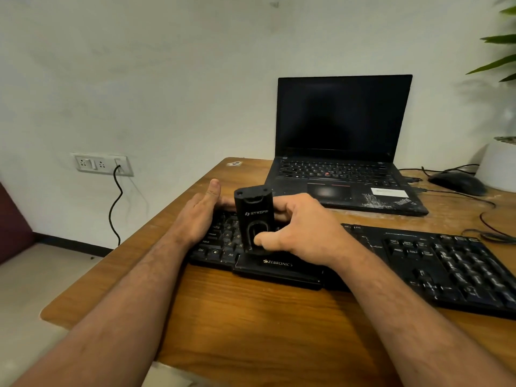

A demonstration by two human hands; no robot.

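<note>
Two bare forearms reach over one wooden table (251, 317), and one black keyboard (446, 269) lies under both hands, stretching away to the right of the grip. The right hand (301, 230) grips one small black gadget (252, 210). Its thumb presses the lower front and its fingers curl close round the back, so the hold is narrow and firm. The gadget stands nearly upright with its foot on the keys, just left of that hand. On the gadget's other side, the left hand (198, 216) lies flat at the keyboard's far left edge, its fingers stretched toward the gadget and its thumb raised. It holds nothing.

Beyond the grip sits one open laptop (343, 121) with a dark screen. Right of it lies one black mouse (458, 182) with thin wires trailing near it. Farther right stands one white pot (499, 166) with a green plant (499, 40) in it. Far left of the grip, one socket plate (102, 164) on the wall has one black cable (116, 202) hanging from it.
</note>
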